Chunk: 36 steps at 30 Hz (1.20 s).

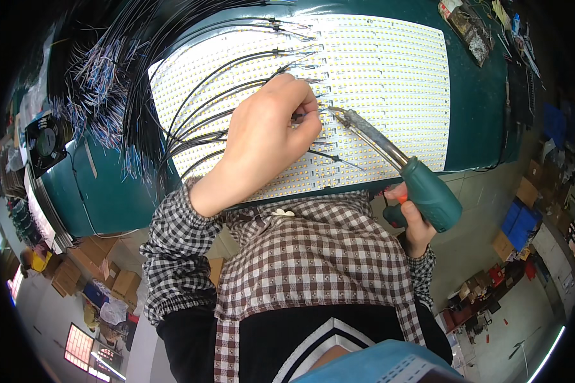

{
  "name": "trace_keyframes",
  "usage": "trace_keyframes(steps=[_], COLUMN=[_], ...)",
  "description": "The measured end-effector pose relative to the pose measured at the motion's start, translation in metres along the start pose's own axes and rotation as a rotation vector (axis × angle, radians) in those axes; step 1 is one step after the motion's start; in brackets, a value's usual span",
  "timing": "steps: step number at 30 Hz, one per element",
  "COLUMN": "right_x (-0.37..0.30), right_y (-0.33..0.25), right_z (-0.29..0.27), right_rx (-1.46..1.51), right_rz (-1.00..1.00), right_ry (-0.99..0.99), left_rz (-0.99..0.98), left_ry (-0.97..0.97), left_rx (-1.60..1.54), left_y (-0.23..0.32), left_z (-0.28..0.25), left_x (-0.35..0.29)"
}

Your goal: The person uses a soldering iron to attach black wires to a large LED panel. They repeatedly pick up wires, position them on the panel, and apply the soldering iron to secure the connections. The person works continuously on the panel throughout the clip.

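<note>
A white LED panel with rows of small yellow chips lies on the green table. Several black cables run across its left half, their thin bared wires ending near the middle seam. My left hand is closed in a pinch over the panel, with a dark bit of black cable showing between thumb and fingers. My right hand grips a green soldering gun by its handle. The gun's metal tip touches or hovers just above the seam, beside my left fingertips; which of these I cannot tell.
A thick bundle of black cables with frayed wire ends lies left of the panel. A black fan stands at the table's left edge. A stained box sits at the far right. Cardboard boxes stand on the floor.
</note>
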State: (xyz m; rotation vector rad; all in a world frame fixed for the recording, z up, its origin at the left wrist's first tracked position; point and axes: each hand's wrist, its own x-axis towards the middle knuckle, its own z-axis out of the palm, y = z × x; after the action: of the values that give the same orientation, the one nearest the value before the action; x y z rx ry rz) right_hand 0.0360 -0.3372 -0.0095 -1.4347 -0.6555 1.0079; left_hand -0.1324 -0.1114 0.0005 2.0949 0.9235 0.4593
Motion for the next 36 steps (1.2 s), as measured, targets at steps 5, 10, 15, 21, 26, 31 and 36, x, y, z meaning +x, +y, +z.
trace_keyframes(steps=[5,10,15,21,26,31,36], right_x=[0.001,0.001,-0.003,-0.003,0.001,0.002,0.021], right_y=[0.000,0.000,0.002,0.004,0.005,-0.004,0.018], right_z=[-0.001,0.000,0.000,0.000,-0.007,-0.005,-0.021], right_rx=[-0.026,-0.039,-0.048,0.056,0.046,-0.123,0.081], right_rz=[0.001,0.008,0.033,-0.044,-0.073,-0.013,0.179], right_ry=[-0.011,-0.006,0.019,0.035,0.043,0.138,0.245], left_rz=[0.005,0.006,0.003,0.008,-0.012,-0.063,-0.033], left_ry=[0.001,0.005,-0.003,-0.009,-0.019,0.001,0.023], left_rx=[0.004,0.007,0.006,0.005,-0.010,0.056,0.152], left_y=[0.001,-0.001,0.001,0.001,0.005,-0.006,-0.012], left_z=[0.000,0.000,-0.001,0.000,0.004,0.008,0.017], left_x=[0.000,-0.001,-0.002,-0.001,0.003,-0.003,-0.010])
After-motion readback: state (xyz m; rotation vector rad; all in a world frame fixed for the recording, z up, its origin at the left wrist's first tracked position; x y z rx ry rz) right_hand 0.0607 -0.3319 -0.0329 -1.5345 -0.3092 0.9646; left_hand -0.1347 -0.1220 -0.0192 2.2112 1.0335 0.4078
